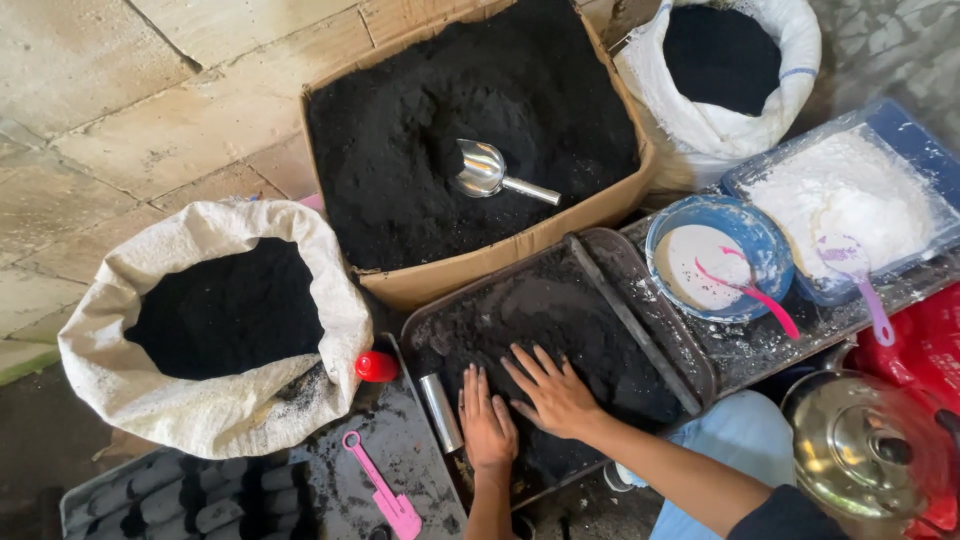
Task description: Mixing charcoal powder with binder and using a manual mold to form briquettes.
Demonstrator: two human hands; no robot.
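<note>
Black powder (pixel 560 320) in tray (pixel 690 375) under flat, open-gripped left hand (pixel 487 430) and right hand (pixel 553 395), metal tube (pixel 441 412) beside.

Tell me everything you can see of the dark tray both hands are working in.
The dark rectangular tray looks like worn metal or plastic, with a raised rounded rim. It lies flat, angled, between the cardboard box of black powder and the blue bowl. Black powder covers its floor. The left hand and right hand press flat on the powder, fingers spread.
</note>
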